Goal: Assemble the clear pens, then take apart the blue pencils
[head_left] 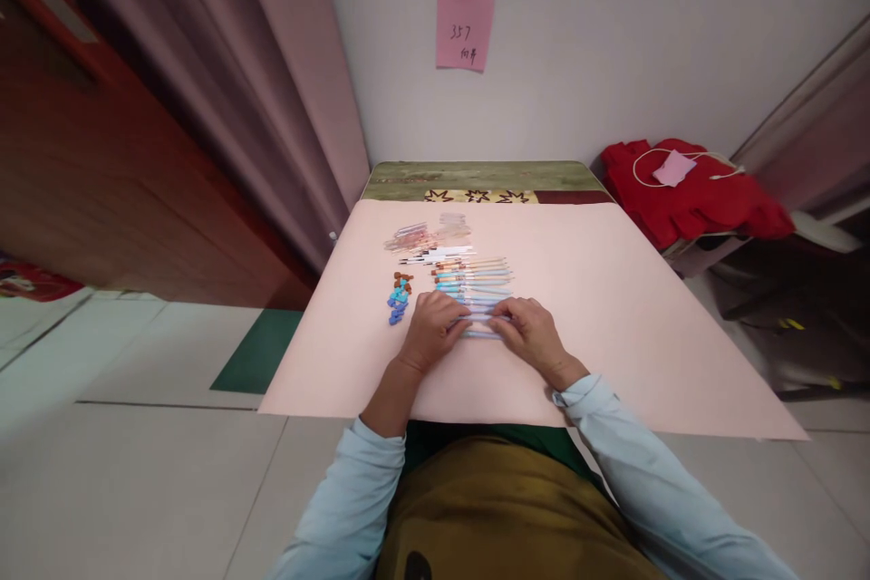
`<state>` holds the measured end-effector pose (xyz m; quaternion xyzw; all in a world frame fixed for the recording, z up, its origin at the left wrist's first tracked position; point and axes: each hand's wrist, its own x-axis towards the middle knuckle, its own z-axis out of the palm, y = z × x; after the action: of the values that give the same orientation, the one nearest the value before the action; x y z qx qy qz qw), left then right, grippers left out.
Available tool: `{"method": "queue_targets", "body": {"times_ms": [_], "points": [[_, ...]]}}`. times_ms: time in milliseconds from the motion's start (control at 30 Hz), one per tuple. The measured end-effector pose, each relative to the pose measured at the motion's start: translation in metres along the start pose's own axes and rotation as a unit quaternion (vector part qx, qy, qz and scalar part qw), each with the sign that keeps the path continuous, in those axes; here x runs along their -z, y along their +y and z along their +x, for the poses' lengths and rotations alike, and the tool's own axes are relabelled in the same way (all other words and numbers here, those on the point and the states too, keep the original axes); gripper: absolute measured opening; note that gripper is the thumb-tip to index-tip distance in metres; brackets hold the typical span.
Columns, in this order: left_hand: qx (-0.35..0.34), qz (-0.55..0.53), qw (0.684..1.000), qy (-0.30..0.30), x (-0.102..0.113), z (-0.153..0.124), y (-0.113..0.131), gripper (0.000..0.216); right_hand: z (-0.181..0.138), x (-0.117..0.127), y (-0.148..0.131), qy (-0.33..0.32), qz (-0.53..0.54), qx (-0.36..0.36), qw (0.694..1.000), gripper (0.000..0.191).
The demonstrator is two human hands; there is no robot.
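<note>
My left hand (431,326) and my right hand (534,335) are closed around the two ends of a slim pale-blue pen (480,317), low over the table. The left fingers hide its left end. Just beyond my hands lies a row of slim pens (486,276), shading from orange to light blue, placed side by side. Another pale-blue pen (484,335) lies on the near side of my fingers. To the left of my left hand is a small pile of brown, turquoise and blue caps (400,297).
Behind the row are thin white sticks with dark tips (439,256) and a heap of clear and pinkish slender pieces (411,237). Pale pink paper (612,317) covers most of the table. A red cloth with a white cable (693,199) lies at the right; a curtain (272,63) hangs left.
</note>
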<state>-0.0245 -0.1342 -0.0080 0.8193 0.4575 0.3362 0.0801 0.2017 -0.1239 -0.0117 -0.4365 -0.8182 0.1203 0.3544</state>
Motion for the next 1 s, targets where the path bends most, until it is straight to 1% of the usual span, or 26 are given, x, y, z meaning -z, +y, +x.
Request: {"method": "queue_targets", "body": {"times_ms": [100,233,300,467,733,1000], "points": [[-0.001,0.012,1.000,0.015,-0.0015,0.0001,-0.0009,0.020,0.0046,-0.0006,-0.0021,-0.016,0.003,0.005,1.000,0.016],[-0.026,0.023,0.999,0.017,-0.0030,-0.0003,-0.0010,0.018,0.0066,-0.0020,0.0005,-0.058,-0.055,0.036,0.996,0.025],[-0.032,0.028,0.999,0.013,-0.0040,-0.0002,-0.0012,0.019,0.0062,-0.0030,0.0026,-0.064,-0.071,0.047,0.994,0.031],[-0.037,0.031,0.999,0.013,-0.0057,0.0011,-0.0015,0.020,0.0053,-0.0033,0.0048,-0.046,-0.056,0.045,0.996,0.036],[-0.034,0.019,0.999,0.019,-0.0050,0.0013,-0.0024,0.019,0.0036,-0.0016,0.0058,-0.041,-0.053,0.031,0.997,0.037],[-0.064,0.046,0.997,-0.010,-0.0075,0.0022,0.0002,0.020,0.0027,-0.0013,0.0049,-0.017,-0.037,0.050,0.998,0.036]]}}
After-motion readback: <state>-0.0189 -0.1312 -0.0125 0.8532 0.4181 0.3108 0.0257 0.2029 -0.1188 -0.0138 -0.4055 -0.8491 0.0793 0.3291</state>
